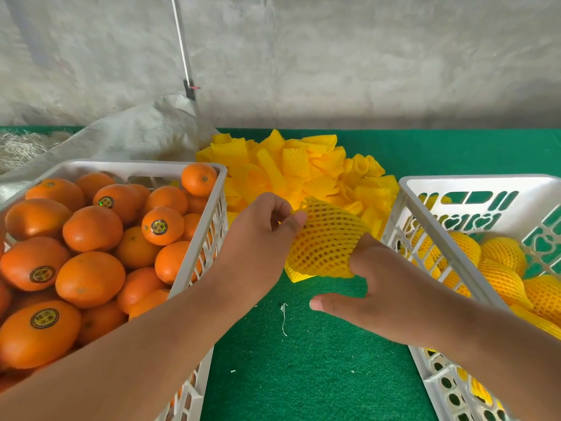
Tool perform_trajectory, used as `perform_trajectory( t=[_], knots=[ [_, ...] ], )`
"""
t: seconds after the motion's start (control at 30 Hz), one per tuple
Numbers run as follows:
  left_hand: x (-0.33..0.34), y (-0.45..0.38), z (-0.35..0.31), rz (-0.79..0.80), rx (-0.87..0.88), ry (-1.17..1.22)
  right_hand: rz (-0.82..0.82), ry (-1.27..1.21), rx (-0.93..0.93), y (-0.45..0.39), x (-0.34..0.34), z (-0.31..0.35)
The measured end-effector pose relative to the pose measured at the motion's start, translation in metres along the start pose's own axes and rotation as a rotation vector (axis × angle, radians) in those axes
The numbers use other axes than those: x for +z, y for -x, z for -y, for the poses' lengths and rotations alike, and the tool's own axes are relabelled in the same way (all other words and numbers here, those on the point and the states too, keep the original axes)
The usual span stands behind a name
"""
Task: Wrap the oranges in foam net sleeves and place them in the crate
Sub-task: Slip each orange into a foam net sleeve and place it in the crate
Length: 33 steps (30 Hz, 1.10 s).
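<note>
2 hands are working together at the middle of the green mat [318, 360]. Our left hand [261, 235] is pinching the far left edge of 1 yellow foam net sleeve [326, 241] with curled fingers. Our right hand [385, 293] is holding the near right side of the same sleeve; its fingers are going behind the net, and the thumb is sticking out to the left, touching nothing. The net is looking stretched and rounded, so we think an orange is already inside, but we cannot see the fruit clearly through the mesh.

We judge that the wrapping step is in hand, probably near its end. On the left, 1 white crate [194, 168] is holding many bare oranges [91, 229]. On the right, the second white crate [403, 189] is already holding several wrapped oranges [501, 253]. Far from us, a pile of spare sleeves [291, 165] is lying between the 2 crates.

Next, we think the net must be pulled fully around, then the piece carried right, over the crate wall, and put down beside the wrapped ones.
</note>
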<state>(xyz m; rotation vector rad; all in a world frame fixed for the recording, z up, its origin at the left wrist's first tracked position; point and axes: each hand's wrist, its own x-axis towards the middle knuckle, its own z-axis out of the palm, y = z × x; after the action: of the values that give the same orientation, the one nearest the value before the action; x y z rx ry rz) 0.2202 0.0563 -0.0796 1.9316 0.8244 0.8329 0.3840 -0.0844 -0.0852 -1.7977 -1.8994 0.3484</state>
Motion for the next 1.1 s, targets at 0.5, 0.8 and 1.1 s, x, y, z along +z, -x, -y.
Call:
perform_trajectory(
  t=[0.5, 0.8, 1.1],
  knots=[
    [-0.0069, 0.0, -0.0037, 0.208, -0.075, 0.111, -0.071, -0.147, 0.053, 0.0007, -0.0029, 0.0002],
    [-0.0033, -0.0001, -0.0009, 0.145, -0.081, 0.202, -0.168, -0.241, 0.053, -0.0016, -0.0063, 0.002],
    [-0.0016, -0.0036, -0.002, 0.088, -0.143, 0.393, -0.172, -0.468, 0.014, 0.0018, -0.0044, 0.0068]
  ],
)
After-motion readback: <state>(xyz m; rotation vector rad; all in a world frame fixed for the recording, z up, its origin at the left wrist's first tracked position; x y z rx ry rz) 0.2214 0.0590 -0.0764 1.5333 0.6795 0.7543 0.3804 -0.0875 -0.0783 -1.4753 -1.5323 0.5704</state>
